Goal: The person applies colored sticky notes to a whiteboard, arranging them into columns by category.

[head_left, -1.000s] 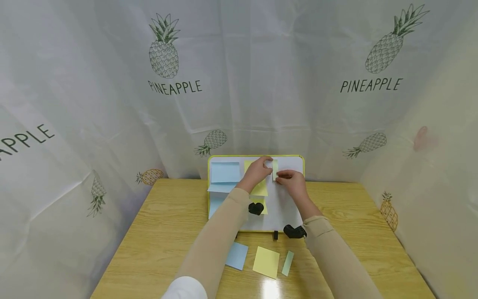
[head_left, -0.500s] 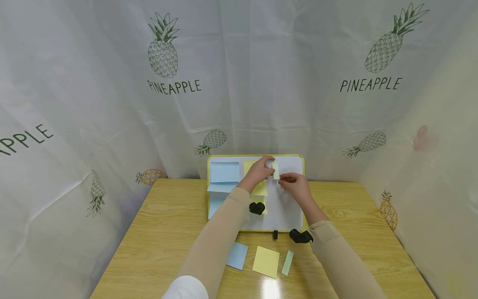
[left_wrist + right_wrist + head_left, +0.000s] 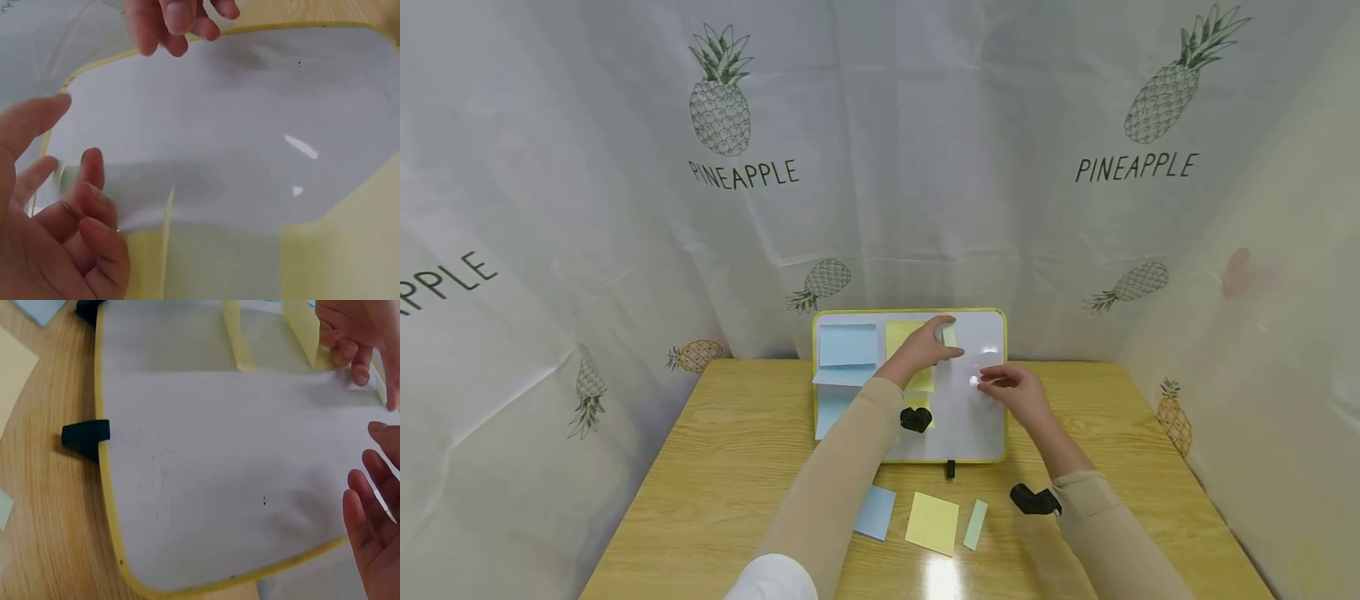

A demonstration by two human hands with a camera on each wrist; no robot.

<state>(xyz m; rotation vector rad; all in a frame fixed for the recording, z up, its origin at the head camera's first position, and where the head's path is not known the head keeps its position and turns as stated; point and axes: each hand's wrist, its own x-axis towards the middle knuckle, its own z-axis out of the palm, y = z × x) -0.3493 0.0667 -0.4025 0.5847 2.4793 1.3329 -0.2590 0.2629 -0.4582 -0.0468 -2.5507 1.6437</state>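
A small whiteboard with a yellow rim stands on the table. A narrow pale green sticky note is on its upper part, partly behind my left hand. My left hand's thumb and fingers are spread apart around that note, and nothing is pinched between them in the left wrist view. My right hand is in front of the board's right side, fingers loosely bent and holding nothing. Blue sticky notes are on the board's left part. Yellow sticky notes fill a column beside them, partly covered by my left hand and arm.
On the wooden table in front of the board lie a blue note pad, a yellow note pad and a narrow green note pad. A black foot shows under the board. A pineapple-print curtain hangs behind.
My right hand has let go of the green note's lower end and moved right and down. My left hand's thumb and fingers have spread apart near the note.
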